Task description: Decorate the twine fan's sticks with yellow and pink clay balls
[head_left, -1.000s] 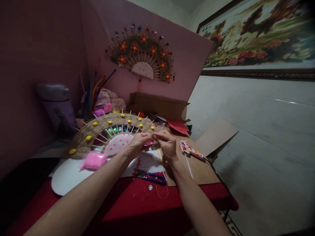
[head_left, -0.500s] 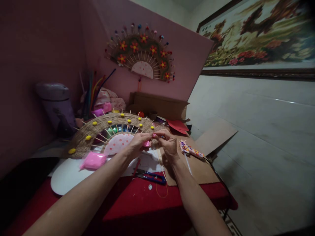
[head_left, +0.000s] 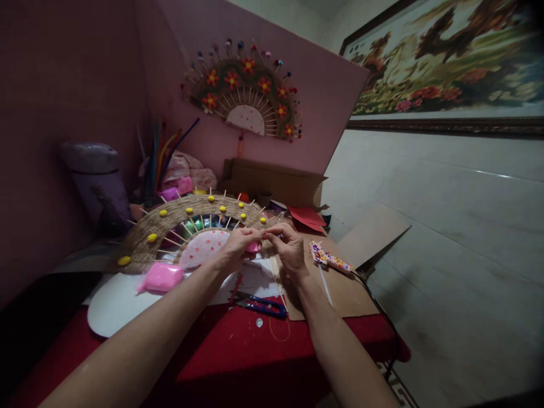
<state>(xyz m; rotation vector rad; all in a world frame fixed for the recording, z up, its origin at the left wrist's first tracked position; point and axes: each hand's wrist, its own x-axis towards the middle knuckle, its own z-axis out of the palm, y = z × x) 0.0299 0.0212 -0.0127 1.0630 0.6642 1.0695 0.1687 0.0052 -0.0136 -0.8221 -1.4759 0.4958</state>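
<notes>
My left hand point(head_left: 238, 245) is closed around a lump of pink modelling clay point(head_left: 252, 247), part of which shows below the fingers. Its thumb and forefinger meet the fingertips of my right hand point(head_left: 291, 246), which is closed in a pinch. The small bit of pink clay between the fingertips is mostly hidden now. Behind the hands stands a fan-shaped piece point(head_left: 138, 245) of wound twine and thin sticks, dotted with yellow clay discs point(head_left: 189, 210). A dotted half-round panel point(head_left: 206, 248) forms its centre. A bag of pink clay point(head_left: 161, 277) lies left of my left forearm.
Blue-handled snips point(head_left: 266, 306) lie on the red tablecloth point(head_left: 238, 362) between my forearms. A flower-patterned glue gun point(head_left: 331, 260) rests on cardboard point(head_left: 352, 297) at the right. A purple bottle point(head_left: 100, 187) stands at the left. A finished fan point(head_left: 246, 93) hangs behind.
The fingertips have shifted slightly against each other, and the pink bit between them has gone mostly out of sight. Both forearms stay nearly in place.
</notes>
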